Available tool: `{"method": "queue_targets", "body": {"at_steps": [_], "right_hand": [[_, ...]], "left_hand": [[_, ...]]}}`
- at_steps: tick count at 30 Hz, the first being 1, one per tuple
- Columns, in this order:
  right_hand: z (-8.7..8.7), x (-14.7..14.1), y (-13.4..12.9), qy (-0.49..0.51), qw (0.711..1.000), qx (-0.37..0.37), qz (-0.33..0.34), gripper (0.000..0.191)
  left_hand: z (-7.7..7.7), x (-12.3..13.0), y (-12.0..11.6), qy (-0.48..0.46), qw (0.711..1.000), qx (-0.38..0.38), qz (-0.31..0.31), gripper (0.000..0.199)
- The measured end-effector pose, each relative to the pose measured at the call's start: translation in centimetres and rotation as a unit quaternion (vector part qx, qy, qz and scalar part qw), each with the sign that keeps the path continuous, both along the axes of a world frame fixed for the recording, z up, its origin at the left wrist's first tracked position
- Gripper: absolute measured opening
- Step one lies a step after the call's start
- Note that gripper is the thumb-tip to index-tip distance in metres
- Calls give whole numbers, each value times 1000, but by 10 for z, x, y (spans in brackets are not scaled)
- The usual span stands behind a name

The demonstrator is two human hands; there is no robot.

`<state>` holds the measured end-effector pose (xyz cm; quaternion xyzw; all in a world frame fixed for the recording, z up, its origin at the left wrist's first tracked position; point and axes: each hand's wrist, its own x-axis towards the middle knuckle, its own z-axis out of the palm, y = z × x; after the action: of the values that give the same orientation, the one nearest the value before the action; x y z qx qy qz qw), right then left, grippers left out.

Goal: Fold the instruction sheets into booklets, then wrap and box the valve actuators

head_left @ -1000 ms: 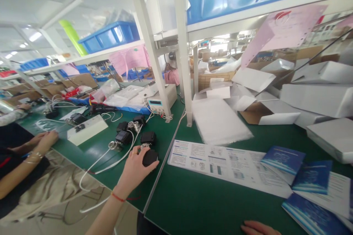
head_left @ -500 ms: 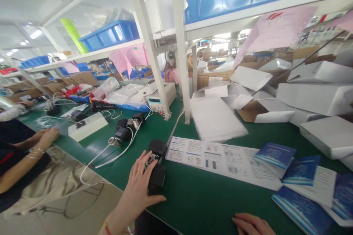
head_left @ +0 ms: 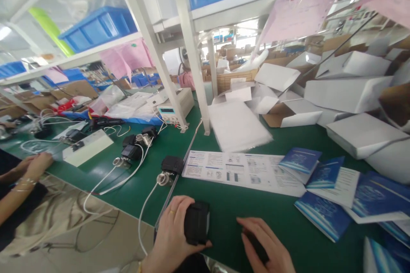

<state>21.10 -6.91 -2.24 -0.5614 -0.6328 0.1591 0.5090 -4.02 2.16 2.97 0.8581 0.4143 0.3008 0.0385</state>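
Note:
My left hand (head_left: 174,234) grips a black valve actuator (head_left: 197,223) from its left side, near the front edge of the green bench. Its lower part is hidden by my fingers and palm. To the right, my right hand (head_left: 264,243) is low over the bench, fingers apart and slightly curved, apart from the actuator; a dark patch between thumb and fingers is unclear. Just beyond my left hand stands another black actuator (head_left: 172,164) with a round metal valve fitting (head_left: 163,178) and a white cable (head_left: 142,211).
A printed instruction sheet (head_left: 237,171) lies behind my hands, with blue booklets (head_left: 323,215) at right. White boxes (head_left: 349,94) are piled behind. More wired valves (head_left: 130,153) and a power supply (head_left: 174,108) are at left. A co-worker's hands (head_left: 36,164) rest at the far left.
My left hand has closed round the black actuator and brought it nearer and to the right, away from the other one. My right hand has come further into view. The camera has turned rightward.

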Motion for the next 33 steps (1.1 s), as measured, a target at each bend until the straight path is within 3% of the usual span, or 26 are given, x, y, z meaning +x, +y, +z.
{"method": "queue_targets", "body": {"at_steps": [3,5,8,11,14,23,29,33], "right_hand": [[7,0,5,30,996,-67,55,50],[8,0,6,55,991,-101,71,70],[12,0,4,80,979,-152,113,88],[22,0,3,106,966,-197,127,91],[32,-1,3,133,961,-215,114,91],[34,-1,2,143,960,-208,120,87],[29,0,1,134,960,-216,120,88],[25,0,1,142,961,-217,96,84]], "left_hand": [[4,26,-6,-111,991,-75,-24,91],[3,40,-8,-205,965,-154,-54,86],[-9,59,-12,-346,892,-272,-105,91],[-26,73,-21,-435,809,-372,-138,95],[-34,78,-28,-452,764,-435,-153,93],[-29,73,-28,-411,797,-414,-155,94],[-19,72,-30,-386,792,-450,-146,89],[-17,72,-27,-356,784,-496,-112,95]]}}
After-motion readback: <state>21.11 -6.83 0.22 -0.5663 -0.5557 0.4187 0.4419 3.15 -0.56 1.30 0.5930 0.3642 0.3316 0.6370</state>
